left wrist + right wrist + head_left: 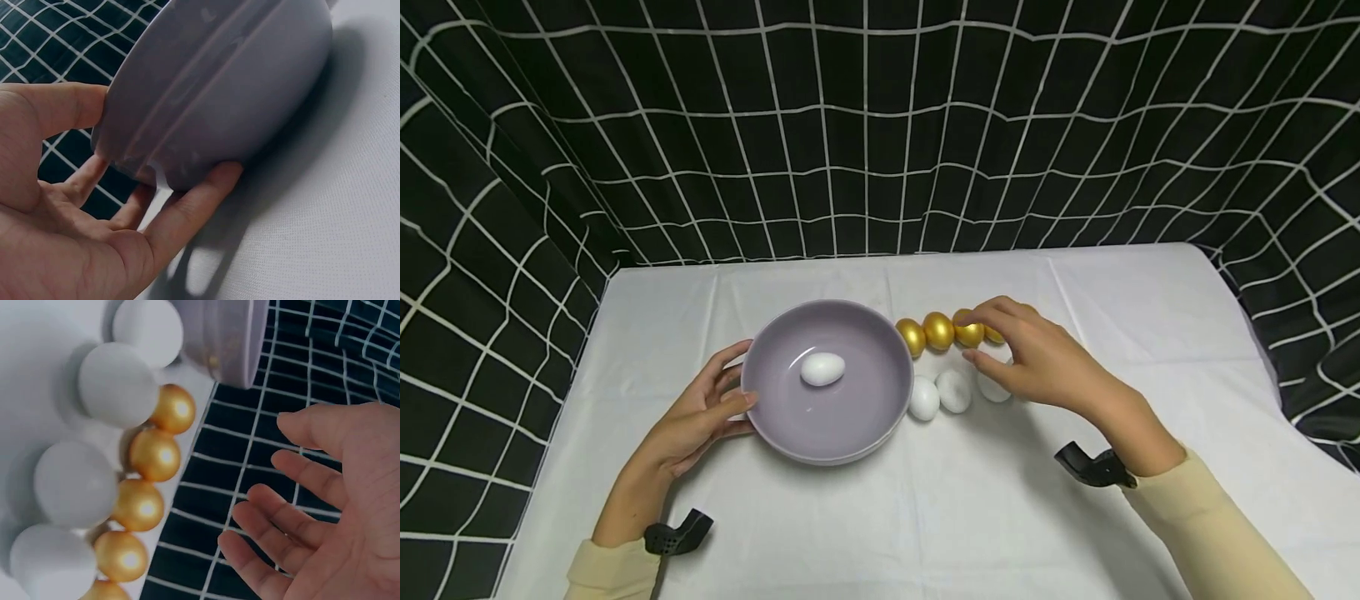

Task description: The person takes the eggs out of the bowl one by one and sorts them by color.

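A mauve bowl (pixel 865 425) stands on the white cloth, and one white egg (pixel 822 369) lies inside it. My left hand (pixel 703 412) holds the bowl at its left side. In the left wrist view its thumb (pixel 78 107) is at the rim, with other fingers against the outer wall below. My right hand (pixel 1037 354) hovers right of the bowl, above two rows of eggs, its fingers spread and nothing between them. Golden eggs (pixel 938 331) form the far row and white eggs (pixel 954 391) the near one; the hand partly hides both rows.
The white tablecloth (pixel 850 533) covers the table. A black curtain with a white grid (pixel 865 142) hangs behind the table and at both sides. The nearest white egg (pixel 923 398) is close against the bowl's right side.
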The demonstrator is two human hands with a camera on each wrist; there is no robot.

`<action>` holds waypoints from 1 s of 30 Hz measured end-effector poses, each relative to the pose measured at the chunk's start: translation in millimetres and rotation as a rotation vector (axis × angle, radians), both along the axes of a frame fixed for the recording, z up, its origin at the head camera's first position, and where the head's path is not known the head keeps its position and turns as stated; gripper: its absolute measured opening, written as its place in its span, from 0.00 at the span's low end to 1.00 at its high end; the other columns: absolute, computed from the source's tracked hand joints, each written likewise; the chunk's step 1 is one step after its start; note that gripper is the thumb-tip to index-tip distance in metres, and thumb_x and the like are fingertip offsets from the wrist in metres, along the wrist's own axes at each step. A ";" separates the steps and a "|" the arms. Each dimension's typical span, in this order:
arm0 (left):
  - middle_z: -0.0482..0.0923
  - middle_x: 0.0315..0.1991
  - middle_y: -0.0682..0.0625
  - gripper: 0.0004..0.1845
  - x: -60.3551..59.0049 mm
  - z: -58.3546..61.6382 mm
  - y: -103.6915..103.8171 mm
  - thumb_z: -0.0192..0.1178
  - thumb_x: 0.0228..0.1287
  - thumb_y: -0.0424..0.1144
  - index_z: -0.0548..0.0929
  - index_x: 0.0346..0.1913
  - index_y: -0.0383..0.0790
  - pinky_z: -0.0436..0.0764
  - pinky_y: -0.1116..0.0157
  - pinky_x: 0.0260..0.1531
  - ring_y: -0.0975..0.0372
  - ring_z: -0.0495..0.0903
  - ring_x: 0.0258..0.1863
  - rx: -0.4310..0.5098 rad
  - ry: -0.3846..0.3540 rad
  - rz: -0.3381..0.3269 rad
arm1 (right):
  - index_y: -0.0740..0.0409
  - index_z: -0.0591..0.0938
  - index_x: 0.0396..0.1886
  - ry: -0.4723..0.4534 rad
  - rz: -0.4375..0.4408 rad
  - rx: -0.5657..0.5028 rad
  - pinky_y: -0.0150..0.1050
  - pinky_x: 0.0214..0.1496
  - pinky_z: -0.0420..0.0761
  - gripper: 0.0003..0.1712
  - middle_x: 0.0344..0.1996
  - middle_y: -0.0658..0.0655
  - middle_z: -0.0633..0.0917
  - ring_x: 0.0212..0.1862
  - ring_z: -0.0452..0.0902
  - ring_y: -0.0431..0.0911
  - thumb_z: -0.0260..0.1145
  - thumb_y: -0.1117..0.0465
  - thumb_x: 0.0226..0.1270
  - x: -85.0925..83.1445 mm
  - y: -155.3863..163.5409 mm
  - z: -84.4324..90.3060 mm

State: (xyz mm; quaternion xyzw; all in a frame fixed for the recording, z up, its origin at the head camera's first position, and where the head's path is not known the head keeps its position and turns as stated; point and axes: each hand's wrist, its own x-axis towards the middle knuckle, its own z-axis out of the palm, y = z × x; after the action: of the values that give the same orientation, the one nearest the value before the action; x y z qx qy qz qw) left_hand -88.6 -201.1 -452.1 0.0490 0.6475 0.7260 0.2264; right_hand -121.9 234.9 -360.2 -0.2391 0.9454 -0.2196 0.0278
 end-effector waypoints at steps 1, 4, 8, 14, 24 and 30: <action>0.55 0.81 0.35 0.43 -0.1 0.2 0.6 0.60 0.76 0.30 0.52 0.85 0.53 0.87 0.53 0.55 0.64 0.81 0.62 -0.002 0.000 -0.001 | 0.53 0.83 0.64 0.008 0.012 -0.004 0.60 0.62 0.79 0.21 0.61 0.55 0.84 0.62 0.80 0.57 0.70 0.55 0.75 -0.4 -3.0 1.9; 0.55 0.80 0.35 0.43 -0.1 0.4 1.7 0.60 0.76 0.30 0.51 0.85 0.52 0.87 0.53 0.54 0.65 0.81 0.61 -0.007 -0.001 0.000 | 0.53 0.84 0.63 0.007 0.053 -0.025 0.57 0.63 0.79 0.19 0.60 0.54 0.85 0.60 0.81 0.54 0.70 0.56 0.75 -1.5 -13.3 6.0; 0.55 0.80 0.35 0.43 0.1 1.1 3.0 0.61 0.75 0.30 0.51 0.85 0.52 0.87 0.52 0.54 0.65 0.82 0.61 -0.012 -0.001 0.002 | 0.53 0.84 0.62 0.009 0.121 -0.054 0.49 0.56 0.83 0.19 0.58 0.53 0.85 0.52 0.82 0.47 0.70 0.58 0.74 -3.6 -29.6 9.6; 0.55 0.80 0.35 0.43 0.5 2.6 3.2 0.61 0.76 0.30 0.52 0.85 0.52 0.87 0.53 0.54 0.65 0.81 0.61 -0.010 0.004 0.003 | 0.54 0.84 0.63 0.009 0.219 -0.041 0.45 0.54 0.83 0.20 0.56 0.54 0.85 0.52 0.81 0.46 0.70 0.57 0.74 -7.0 -58.9 17.1; 0.55 0.80 0.35 0.42 2.4 1.4 2.7 0.60 0.76 0.30 0.52 0.85 0.52 0.87 0.54 0.54 0.65 0.82 0.60 -0.010 -0.001 0.003 | 0.48 0.82 0.63 -0.045 0.332 0.071 0.48 0.59 0.85 0.21 0.60 0.52 0.82 0.59 0.82 0.48 0.69 0.58 0.73 -17.7 -107.9 22.1; 0.57 0.80 0.35 0.43 2.3 3.4 3.4 0.61 0.75 0.30 0.53 0.84 0.53 0.88 0.57 0.51 0.65 0.82 0.59 -0.041 0.008 0.016 | 0.50 0.83 0.62 -0.048 0.397 0.074 0.48 0.62 0.85 0.19 0.59 0.53 0.83 0.59 0.83 0.49 0.68 0.60 0.74 -29.6 -136.5 19.8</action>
State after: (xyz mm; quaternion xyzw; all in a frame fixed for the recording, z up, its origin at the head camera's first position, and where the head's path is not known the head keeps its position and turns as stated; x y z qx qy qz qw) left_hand -86.3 -197.8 -448.7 0.0419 0.6636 0.7140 0.2191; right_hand -151.5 98.4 -340.4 -0.4144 0.8862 -0.1804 0.1017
